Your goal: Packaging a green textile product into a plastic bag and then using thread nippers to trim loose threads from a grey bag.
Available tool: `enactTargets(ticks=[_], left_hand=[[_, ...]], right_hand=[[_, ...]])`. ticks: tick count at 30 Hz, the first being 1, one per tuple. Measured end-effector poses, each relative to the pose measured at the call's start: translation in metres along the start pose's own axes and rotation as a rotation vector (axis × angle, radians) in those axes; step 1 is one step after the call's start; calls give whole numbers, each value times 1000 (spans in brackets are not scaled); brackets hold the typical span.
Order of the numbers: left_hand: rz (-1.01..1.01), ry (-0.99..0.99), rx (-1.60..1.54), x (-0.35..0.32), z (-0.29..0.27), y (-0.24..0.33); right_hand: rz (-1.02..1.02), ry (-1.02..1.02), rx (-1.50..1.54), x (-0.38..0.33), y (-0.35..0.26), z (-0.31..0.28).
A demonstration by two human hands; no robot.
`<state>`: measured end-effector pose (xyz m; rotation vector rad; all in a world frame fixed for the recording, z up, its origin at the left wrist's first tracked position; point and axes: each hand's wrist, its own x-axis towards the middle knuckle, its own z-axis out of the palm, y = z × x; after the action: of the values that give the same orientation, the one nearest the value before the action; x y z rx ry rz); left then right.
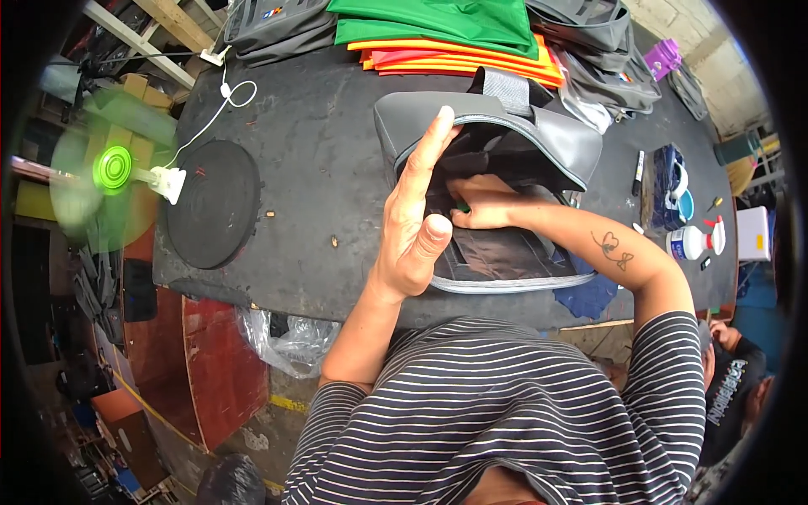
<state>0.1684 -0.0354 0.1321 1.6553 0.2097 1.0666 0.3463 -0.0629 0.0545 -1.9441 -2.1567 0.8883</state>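
Note:
A dark grey backpack point(551, 143) lies on the black table with its zippered main opening gaping toward me, showing its dark lining. My left hand point(408, 223) stands at the opening's left edge, fingers stretched upward and thumb apart, with nothing in it. Inside the bag, my right hand point(486, 200) is closed, its fingers curled near the middle of the opening. A small green thing point(462, 205) shows between those fingers; its kind is not clear. The right forearm reaches in across the bag's right side. The backpack's carrying handle point(509, 87) sticks up at the far side.
Folded green fabric point(438, 23) over orange sheets point(459, 61) lies behind, between grey backpacks point(273, 27). To the left are a round black disc point(212, 204) and a spinning green fan point(114, 168). A spray bottle point(694, 243) and marker point(638, 173) lie right; another person point(736, 370) is beyond.

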Motion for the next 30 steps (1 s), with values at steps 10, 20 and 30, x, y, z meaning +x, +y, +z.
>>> enactTargets(ticks=[10, 20, 30], left_hand=[[3, 18, 19, -3, -3, -1], [-18, 0, 20, 2, -1, 1], [45, -158, 423, 17, -20, 16]], right_hand=[[29, -247, -74, -20, 7, -31], [188, -109, -172, -59, 55, -43], [128, -172, 90, -71, 46, -64]])
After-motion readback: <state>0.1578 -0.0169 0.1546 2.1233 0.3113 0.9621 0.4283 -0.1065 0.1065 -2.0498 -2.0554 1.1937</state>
